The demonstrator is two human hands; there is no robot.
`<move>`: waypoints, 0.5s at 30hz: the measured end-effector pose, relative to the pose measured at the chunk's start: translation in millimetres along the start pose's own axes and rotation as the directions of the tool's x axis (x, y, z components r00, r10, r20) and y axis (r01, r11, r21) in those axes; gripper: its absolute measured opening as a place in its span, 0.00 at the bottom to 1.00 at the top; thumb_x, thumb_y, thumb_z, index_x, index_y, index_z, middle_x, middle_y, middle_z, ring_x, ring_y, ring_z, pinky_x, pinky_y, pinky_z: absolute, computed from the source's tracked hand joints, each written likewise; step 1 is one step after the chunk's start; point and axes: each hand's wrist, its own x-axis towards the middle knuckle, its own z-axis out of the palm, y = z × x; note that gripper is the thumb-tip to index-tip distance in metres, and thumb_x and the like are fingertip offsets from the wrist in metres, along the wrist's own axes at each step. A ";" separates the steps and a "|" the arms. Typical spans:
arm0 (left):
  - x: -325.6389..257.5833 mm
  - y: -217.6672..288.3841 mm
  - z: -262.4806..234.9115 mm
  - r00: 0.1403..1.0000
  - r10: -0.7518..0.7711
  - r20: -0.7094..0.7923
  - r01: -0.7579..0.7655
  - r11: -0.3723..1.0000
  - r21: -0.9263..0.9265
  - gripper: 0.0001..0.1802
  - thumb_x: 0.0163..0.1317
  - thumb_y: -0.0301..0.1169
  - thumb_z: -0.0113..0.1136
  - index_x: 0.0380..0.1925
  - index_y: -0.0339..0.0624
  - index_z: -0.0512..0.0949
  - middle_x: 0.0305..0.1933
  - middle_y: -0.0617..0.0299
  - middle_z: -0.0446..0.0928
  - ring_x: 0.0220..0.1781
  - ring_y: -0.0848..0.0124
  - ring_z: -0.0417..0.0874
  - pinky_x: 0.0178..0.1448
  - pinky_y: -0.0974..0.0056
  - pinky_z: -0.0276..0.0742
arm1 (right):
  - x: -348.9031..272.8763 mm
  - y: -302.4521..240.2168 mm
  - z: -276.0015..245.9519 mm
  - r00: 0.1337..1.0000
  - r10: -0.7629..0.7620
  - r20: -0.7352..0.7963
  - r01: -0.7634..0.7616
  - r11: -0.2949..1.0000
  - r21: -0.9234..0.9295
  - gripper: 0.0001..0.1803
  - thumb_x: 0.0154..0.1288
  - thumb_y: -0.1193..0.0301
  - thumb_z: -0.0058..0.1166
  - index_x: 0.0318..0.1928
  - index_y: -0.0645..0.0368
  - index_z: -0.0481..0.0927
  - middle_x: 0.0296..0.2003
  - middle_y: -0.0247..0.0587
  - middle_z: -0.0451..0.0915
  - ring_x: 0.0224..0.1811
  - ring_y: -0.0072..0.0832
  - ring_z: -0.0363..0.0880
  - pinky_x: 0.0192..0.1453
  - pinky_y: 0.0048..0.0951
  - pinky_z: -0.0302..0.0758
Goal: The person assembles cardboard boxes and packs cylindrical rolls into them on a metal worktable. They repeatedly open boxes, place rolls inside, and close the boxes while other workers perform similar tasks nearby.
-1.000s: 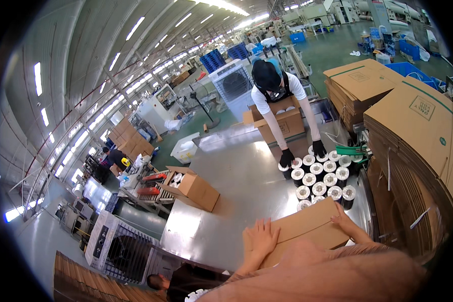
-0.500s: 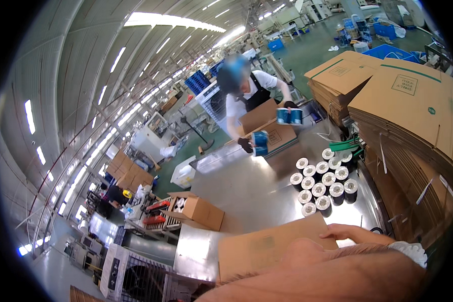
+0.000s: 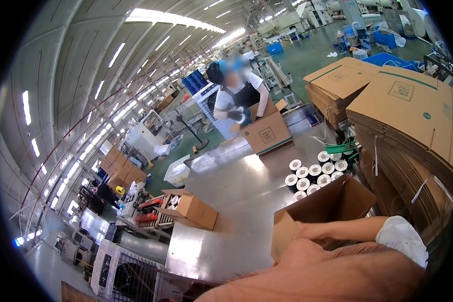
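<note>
While folded across the lower edge, forearm [image 3: 332, 269] in front, hands hidden behind it and the carton's flap, grip impossible to tell. Just beyond, open cardboard carton [image 3: 322, 211] on the steel table [image 3: 226, 201]. Behind it, clustered white-topped rolls [image 3: 314, 173]. Farther off, co-worker's hands [image 3: 239, 116] at another box [image 3: 264, 133].

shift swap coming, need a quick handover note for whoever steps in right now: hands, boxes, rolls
Left hand: hidden behind the forearm, cannot tell its grip.
Right hand: reaches along the open cardboard box at the near table edge; fingers hard to make out.
Rolls: white-topped, clustered upright on the steel table just beyond that box.
Box interior is not visible, so what is packed cannot be told.
A co-worker across the table handles another box.
</note>
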 end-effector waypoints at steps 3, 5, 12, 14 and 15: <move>4.1 5.4 -1.8 0.997 0.003 -0.073 -0.005 1.000 -0.016 0.27 0.68 0.46 0.44 0.60 0.40 0.66 0.60 0.45 0.71 0.63 0.51 0.70 0.61 0.50 0.68 | 11.0 -15.6 35.1 0.999 -0.018 -0.046 0.021 0.997 0.068 0.34 0.61 0.67 0.56 0.61 0.69 0.56 0.51 0.52 0.72 0.59 0.36 0.69 0.60 0.35 0.70; -1.8 11.5 -13.5 0.984 0.021 -0.177 -0.016 0.999 0.034 0.27 0.68 0.46 0.44 0.59 0.39 0.66 0.60 0.44 0.71 0.63 0.51 0.71 0.60 0.50 0.69 | 5.3 -57.1 66.5 0.992 0.128 -0.001 -0.126 0.980 0.153 0.32 0.61 0.68 0.55 0.61 0.68 0.56 0.52 0.53 0.72 0.59 0.37 0.70 0.58 0.35 0.72; 30.1 32.5 -15.7 0.928 0.292 -0.230 0.193 0.152 0.969 0.28 0.64 0.46 0.51 0.53 0.33 0.66 0.43 0.40 0.80 0.47 0.44 0.81 0.50 0.47 0.75 | 59.3 19.4 97.1 0.786 -0.197 0.586 0.136 0.980 0.147 0.25 0.60 0.61 0.60 0.50 0.69 0.75 0.49 0.43 0.78 0.51 0.32 0.76 0.50 0.33 0.75; 49.4 17.1 -19.6 0.898 0.360 -0.253 0.238 0.086 0.967 0.23 0.64 0.43 0.52 0.48 0.33 0.65 0.35 0.39 0.80 0.39 0.41 0.81 0.45 0.44 0.76 | 15.8 -21.2 62.6 0.856 -0.214 0.470 0.246 0.969 -0.006 0.21 0.59 0.61 0.60 0.44 0.67 0.80 0.47 0.44 0.79 0.50 0.33 0.77 0.49 0.32 0.74; 54.9 13.3 -23.6 0.892 0.376 -0.250 0.225 0.109 0.968 0.23 0.65 0.43 0.53 0.47 0.34 0.65 0.35 0.39 0.80 0.40 0.41 0.81 0.45 0.44 0.76 | -2.4 -31.2 52.4 0.949 -0.236 0.210 0.255 0.965 -0.065 0.19 0.58 0.62 0.60 0.42 0.66 0.81 0.45 0.45 0.80 0.48 0.35 0.78 0.49 0.33 0.74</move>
